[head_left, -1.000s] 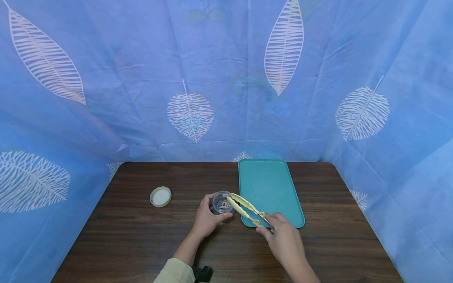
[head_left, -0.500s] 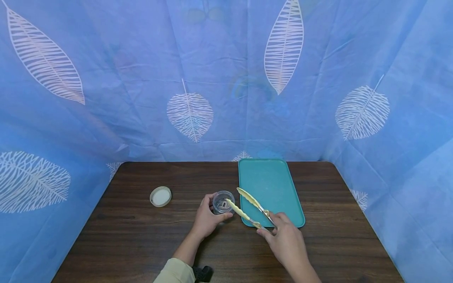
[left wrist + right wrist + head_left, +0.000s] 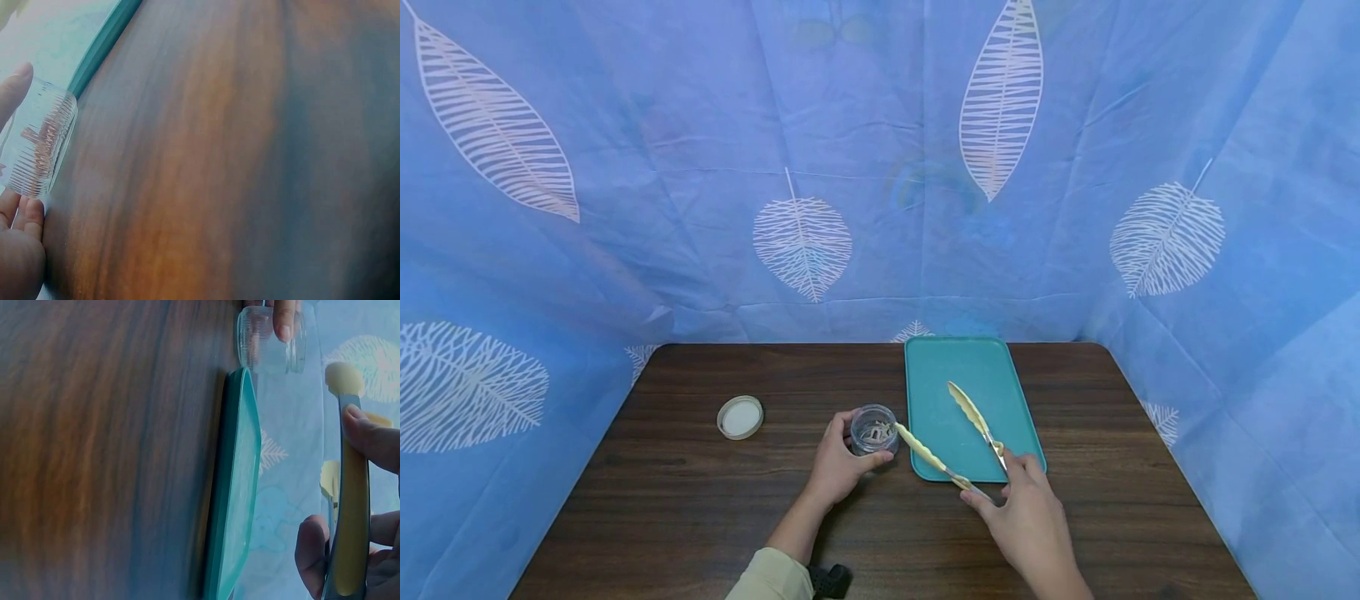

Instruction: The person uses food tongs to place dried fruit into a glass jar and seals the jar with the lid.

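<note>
My left hand [image 3: 841, 467] grips a clear jar [image 3: 874, 446] on the table, thumb on the near side and fingers round the far side. Small pale pieces [image 3: 876, 432] lie inside the uncapped jar; their kind is too small to make out. In the left wrist view the jar [image 3: 37, 147] shows ribbed clear walls between thumb and fingers. My right hand [image 3: 1026, 517] holds a pair of tongs [image 3: 973, 408] with cream tips and metal arms. The tongs are spread wide, one tip right beside the jar's rim, the other over the teal tray [image 3: 932, 358]. Nothing shows between the tips.
A round lid [image 3: 741, 417] with a white inside lies left of the jar on the dark wooden table [image 3: 685, 517]. The tray's raised rim [image 3: 228, 487] stands close to the jar's right side. A blue leaf-print cloth [image 3: 880, 250] hangs behind the table.
The tongs have gone from nearly closed over the jar's mouth to widely spread, moving right with my right hand so one tip is above the tray. My left hand and the jar stay put.
</note>
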`<state>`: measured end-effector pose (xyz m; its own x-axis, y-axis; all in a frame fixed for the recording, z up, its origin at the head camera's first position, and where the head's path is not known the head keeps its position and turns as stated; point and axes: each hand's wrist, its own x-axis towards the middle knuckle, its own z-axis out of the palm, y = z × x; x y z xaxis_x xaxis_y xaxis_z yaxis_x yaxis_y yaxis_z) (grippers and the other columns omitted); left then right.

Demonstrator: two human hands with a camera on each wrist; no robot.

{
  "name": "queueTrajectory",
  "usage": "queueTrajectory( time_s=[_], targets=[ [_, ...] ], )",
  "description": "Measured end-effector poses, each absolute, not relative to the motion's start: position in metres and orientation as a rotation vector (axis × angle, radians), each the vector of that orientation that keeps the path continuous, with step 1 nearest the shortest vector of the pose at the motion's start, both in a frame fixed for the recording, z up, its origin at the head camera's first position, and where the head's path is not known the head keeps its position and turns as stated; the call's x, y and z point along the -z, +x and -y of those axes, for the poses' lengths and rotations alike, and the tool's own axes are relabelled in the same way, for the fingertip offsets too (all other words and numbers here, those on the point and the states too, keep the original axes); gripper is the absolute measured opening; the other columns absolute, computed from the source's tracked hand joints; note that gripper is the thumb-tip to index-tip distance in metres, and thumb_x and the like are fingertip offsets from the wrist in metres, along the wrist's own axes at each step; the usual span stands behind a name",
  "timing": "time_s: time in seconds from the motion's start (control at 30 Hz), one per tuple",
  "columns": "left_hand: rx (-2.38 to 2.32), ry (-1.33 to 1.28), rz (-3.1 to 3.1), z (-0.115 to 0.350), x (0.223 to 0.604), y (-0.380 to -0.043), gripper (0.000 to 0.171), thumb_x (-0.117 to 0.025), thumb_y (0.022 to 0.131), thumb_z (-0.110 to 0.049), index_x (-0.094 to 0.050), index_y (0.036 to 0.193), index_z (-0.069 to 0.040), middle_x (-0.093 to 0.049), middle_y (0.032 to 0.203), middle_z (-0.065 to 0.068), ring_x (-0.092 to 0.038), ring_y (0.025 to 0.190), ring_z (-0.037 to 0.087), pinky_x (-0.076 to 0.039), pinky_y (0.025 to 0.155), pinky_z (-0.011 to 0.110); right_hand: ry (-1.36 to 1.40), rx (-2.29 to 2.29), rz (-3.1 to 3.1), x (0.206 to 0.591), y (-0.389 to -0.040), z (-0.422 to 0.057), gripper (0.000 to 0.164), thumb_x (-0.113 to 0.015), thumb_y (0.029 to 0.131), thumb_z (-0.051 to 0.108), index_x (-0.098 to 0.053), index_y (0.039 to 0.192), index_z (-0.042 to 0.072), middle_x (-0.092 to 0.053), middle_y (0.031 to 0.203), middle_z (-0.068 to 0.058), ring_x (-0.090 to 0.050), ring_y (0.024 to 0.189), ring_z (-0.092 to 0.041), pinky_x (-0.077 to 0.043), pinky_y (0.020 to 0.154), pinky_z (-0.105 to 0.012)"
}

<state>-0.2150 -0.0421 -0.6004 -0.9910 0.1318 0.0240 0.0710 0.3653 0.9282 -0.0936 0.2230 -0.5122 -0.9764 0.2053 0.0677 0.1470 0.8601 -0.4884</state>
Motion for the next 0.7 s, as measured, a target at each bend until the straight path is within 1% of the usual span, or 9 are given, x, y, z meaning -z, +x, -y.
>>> queueTrajectory(
  time_s=[0.13,0.27,0.37,0.47,0.6,0.7],
  targets=[
    [-1.724,0.189,-2.554,0.042,0.600,-0.215,0.083,-0.098,0.082,-0.035,-0.054,0.149,-0.011,-0.062,0.143,0.012,-0.061,0.131,0.028,-0.051,0.115,0.052,-0.353,-0.767,2.926,0.514,-0.090,-0.231,0.093,-0.093,0.086,0.042,-0.053,0.153,-0.010,-0.059,0.130,-0.023,-0.069,0.091,-0.022,-0.053,0.063,-0.035],
    [-1.725,0.191,-2.555,0.041,0.600,-0.215,0.084,-0.098,0.082,-0.035,-0.054,0.149,-0.011,-0.061,0.143,0.013,-0.061,0.131,0.028,-0.051,0.115,0.052,-0.429,-0.768,2.956,0.516,-0.086,-0.242,0.095,-0.090,0.089,0.044,-0.049,0.154,-0.012,-0.056,0.132,-0.025,-0.069,0.094,-0.025,-0.054,0.065,-0.037],
    [-1.726,0.195,-2.553,0.041,0.600,-0.215,0.084,-0.098,0.082,-0.035,-0.053,0.150,-0.011,-0.061,0.143,0.013,-0.061,0.131,0.028,-0.051,0.115,0.052,-0.488,-0.766,2.978,0.518,-0.083,-0.252,0.098,-0.088,0.090,0.046,-0.046,0.155,-0.015,-0.054,0.132,-0.029,-0.069,0.094,-0.027,-0.056,0.066,-0.041],
    [-1.725,0.196,-2.548,0.041,0.601,-0.215,0.085,-0.097,0.083,-0.035,-0.053,0.151,-0.012,-0.061,0.143,0.013,-0.061,0.131,0.029,-0.051,0.115,0.052,-0.567,-0.766,3.003,0.520,-0.080,-0.266,0.103,-0.086,0.092,0.049,-0.041,0.155,-0.019,-0.049,0.134,-0.035,-0.070,0.095,-0.032,-0.058,0.069,-0.047],
    [-1.721,0.189,-2.544,0.041,0.601,-0.215,0.085,-0.097,0.083,-0.035,-0.052,0.152,-0.012,-0.061,0.143,0.013,-0.061,0.131,0.030,-0.051,0.114,0.053,-0.692,-0.757,3.009,0.524,-0.076,-0.289,0.108,-0.083,0.093,0.053,-0.037,0.154,-0.023,-0.043,0.135,-0.041,-0.070,0.094,-0.039,-0.058,0.071,-0.052],
    [-1.725,0.185,-2.540,0.042,0.601,-0.214,0.085,-0.097,0.084,-0.034,-0.052,0.152,-0.012,-0.061,0.143,0.014,-0.061,0.131,0.031,-0.051,0.114,0.053,-0.755,-0.731,2.990,0.526,-0.074,-0.306,0.108,-0.081,0.094,0.054,-0.036,0.152,-0.026,-0.042,0.132,-0.043,-0.067,0.092,-0.041,-0.057,0.069,-0.054]
  ],
)
